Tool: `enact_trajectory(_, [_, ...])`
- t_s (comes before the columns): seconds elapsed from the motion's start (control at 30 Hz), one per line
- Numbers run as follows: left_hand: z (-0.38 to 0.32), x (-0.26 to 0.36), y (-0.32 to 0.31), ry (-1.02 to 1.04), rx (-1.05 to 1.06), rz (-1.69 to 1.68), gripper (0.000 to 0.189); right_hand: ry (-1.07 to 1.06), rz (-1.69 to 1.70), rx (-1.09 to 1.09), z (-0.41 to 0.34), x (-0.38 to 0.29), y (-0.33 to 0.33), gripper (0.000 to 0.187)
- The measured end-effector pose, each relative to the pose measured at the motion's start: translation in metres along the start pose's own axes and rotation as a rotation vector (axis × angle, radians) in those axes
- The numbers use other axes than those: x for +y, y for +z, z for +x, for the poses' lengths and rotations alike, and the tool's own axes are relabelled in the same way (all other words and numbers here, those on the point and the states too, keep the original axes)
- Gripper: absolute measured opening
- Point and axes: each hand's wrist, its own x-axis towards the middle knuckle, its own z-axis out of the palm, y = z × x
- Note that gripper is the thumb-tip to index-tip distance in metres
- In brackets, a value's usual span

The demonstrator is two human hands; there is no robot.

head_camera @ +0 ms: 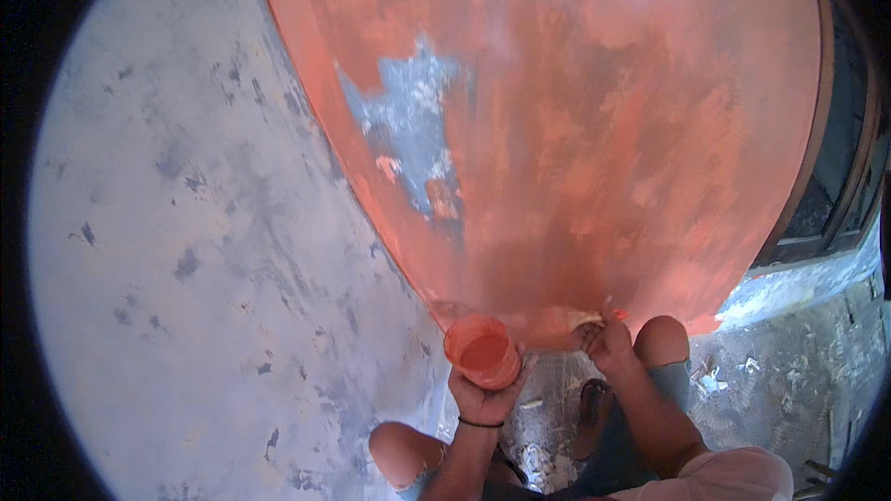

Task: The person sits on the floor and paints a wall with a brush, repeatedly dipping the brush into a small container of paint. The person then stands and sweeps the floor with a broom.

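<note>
My left hand [487, 393] grips a round container of orange paint [482, 351] from below and the side. The container is tilted so that the paint inside shows. My right hand [607, 342] is closed around what looks like a paintbrush [585, 320], mostly hidden by the fingers. It is close to the foot of the orange-painted wall [557, 153]; whether it touches the wall I cannot tell. Left of centre, the orange coat gives way to a bare grey-blue patch [411, 118] with ragged edges.
A whitish wall [209, 278] with dark blotches meets the orange wall in a corner at the left. A dark-framed window [821, 174] is on the right. Paint flakes and scraps [710, 379] litter the concrete floor [766, 403]. My bent knees [661, 341] are close to the wall.
</note>
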Motion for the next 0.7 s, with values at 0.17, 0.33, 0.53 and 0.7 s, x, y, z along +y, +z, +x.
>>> enact_trajectory(0.17, [0.022,0.0,-0.001,-0.13,-0.029,-0.175,0.055,-0.077,-0.018,-0.016,0.004,-0.03,-0.013,0.014])
enact_trajectory(0.33, [0.045,0.003,0.0,-0.158,-0.075,-0.216,0.049,-0.31,0.002,0.049,-0.005,-0.074,0.032,0.008])
enact_trajectory(0.53, [0.054,0.007,-0.006,-0.155,-0.084,-0.26,0.051,-0.692,-0.338,-0.308,-0.01,-0.139,0.156,0.019])
enact_trajectory(0.7, [0.051,0.013,-0.012,-0.094,-0.063,-0.272,0.055,-1.168,-0.747,-0.621,-0.004,-0.181,0.308,0.013])
